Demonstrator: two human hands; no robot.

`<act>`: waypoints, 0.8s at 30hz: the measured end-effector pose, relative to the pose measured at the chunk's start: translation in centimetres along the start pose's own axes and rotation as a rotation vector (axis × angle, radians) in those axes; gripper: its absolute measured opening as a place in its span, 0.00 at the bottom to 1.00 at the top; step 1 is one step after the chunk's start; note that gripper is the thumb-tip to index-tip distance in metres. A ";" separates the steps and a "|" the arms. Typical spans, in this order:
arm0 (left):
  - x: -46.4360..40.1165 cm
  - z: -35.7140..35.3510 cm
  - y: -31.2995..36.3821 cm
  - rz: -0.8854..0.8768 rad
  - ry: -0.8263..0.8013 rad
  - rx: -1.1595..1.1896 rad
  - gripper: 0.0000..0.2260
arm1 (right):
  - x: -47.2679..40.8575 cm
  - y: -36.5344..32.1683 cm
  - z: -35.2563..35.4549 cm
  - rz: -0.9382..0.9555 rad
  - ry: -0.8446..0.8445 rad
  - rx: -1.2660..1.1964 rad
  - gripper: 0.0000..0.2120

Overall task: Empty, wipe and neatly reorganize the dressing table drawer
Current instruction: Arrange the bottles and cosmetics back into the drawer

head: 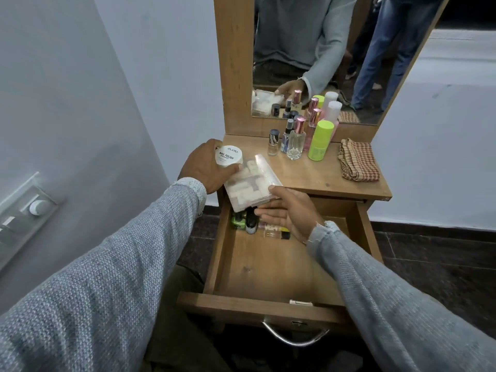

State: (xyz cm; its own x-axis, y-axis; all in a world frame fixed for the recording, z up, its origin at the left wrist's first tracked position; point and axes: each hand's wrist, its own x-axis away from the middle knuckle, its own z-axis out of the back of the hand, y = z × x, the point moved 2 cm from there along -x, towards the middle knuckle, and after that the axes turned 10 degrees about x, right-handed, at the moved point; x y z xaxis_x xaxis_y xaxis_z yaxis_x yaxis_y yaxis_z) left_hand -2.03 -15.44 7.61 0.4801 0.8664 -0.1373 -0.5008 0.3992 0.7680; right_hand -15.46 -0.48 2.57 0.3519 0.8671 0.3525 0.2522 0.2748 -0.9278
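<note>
The wooden drawer (268, 267) is pulled out below the dressing table top (308, 173). My left hand (204, 167) grips a white round nail polish remover tub (229, 156) at the table's left edge. My right hand (290, 210) holds a clear plastic box of pale items (249, 183) by its near corner, thumb on top, fingers underneath, above the drawer's back. Small bottles (247, 221) lie at the drawer's back left. On the top stand several bottles (295, 140) and a lime green container (319, 140).
A folded checked cloth (358, 163) lies on the table's right side. A mirror (322, 57) rises behind, reflecting a person. A white wall is on the left with a switch panel (24, 213). The drawer's metal handle (295, 335) hangs at the front.
</note>
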 end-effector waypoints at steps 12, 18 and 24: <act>-1.3 -3.2 0.0 -0.007 -0.079 -0.075 0.34 | 3.6 0.7 9.1 0.087 -0.025 0.139 0.21; -1.3 -3.8 -0.5 -0.008 -0.098 -0.076 0.38 | 4.1 1.9 11.1 0.074 -0.030 0.165 0.20; 2.3 -3.7 -2.1 -0.166 0.026 0.005 0.32 | 4.3 3.1 12.6 0.047 -0.111 0.210 0.21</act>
State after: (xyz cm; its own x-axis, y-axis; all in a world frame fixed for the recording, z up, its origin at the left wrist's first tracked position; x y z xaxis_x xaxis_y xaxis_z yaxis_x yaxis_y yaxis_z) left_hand -2.52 -13.13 3.37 0.5371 0.7962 -0.2787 -0.4126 0.5361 0.7364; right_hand -24.49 9.33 -0.31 0.2543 0.9183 0.3034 0.0411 0.3032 -0.9520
